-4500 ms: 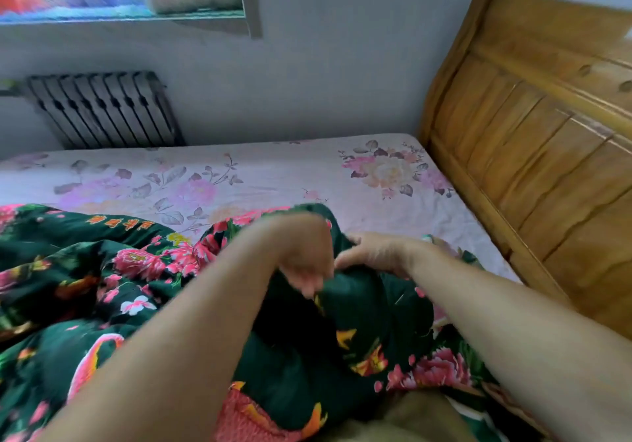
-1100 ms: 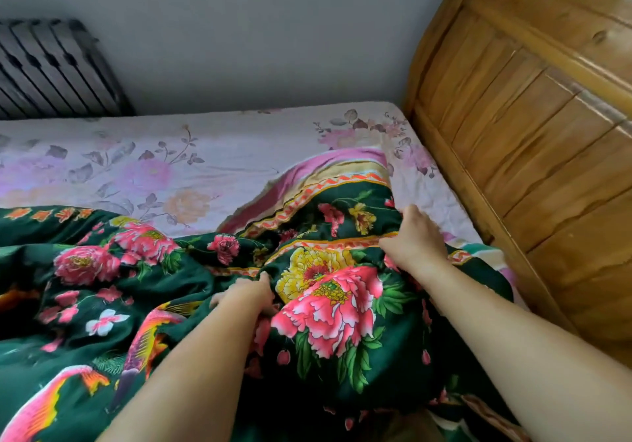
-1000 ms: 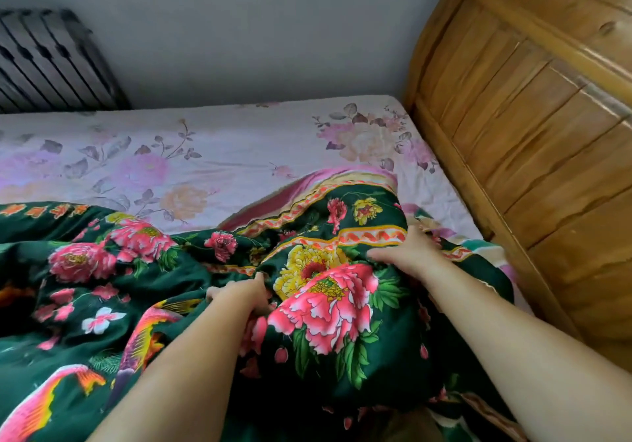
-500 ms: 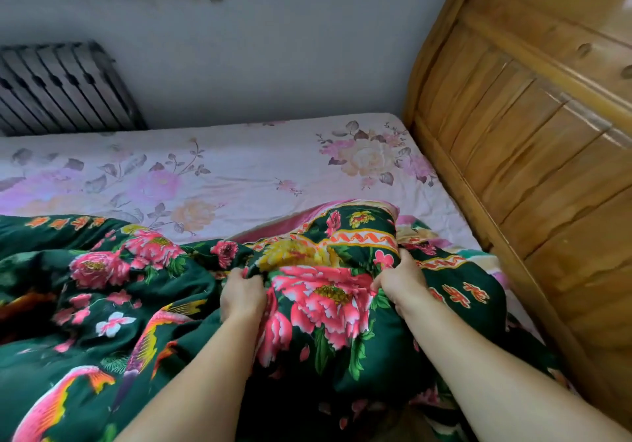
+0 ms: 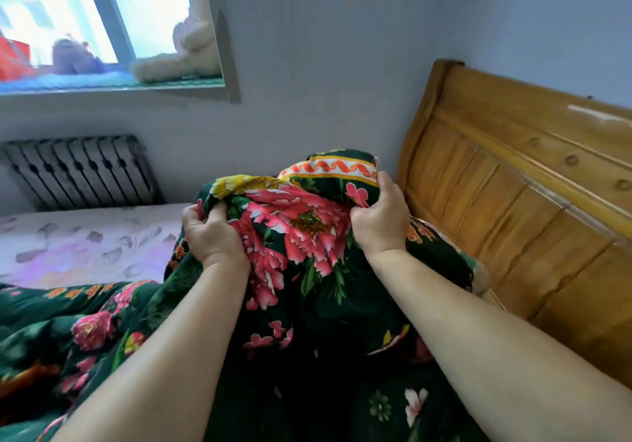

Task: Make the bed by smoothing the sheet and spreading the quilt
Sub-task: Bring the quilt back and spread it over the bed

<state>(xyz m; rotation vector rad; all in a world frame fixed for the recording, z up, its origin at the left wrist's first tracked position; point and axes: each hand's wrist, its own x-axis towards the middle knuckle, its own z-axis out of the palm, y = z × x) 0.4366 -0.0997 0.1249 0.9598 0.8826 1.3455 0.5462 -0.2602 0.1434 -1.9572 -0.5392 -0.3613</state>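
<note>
While both hands are gripping bunched fabric, the green floral quilt (image 5: 307, 236) is being held lifted above the bed near the wooden headboard (image 5: 513, 202). Left hand (image 5: 212, 233) is clutching a fold at the quilt's left side; right hand (image 5: 381, 222) is grasping the patterned border edge. Rest of the quilt is lying crumpled over the pink floral sheet (image 5: 85, 243). Radiator (image 5: 82, 171) is standing against the wall, plush toy (image 5: 184, 48) sitting on the windowsill.
</note>
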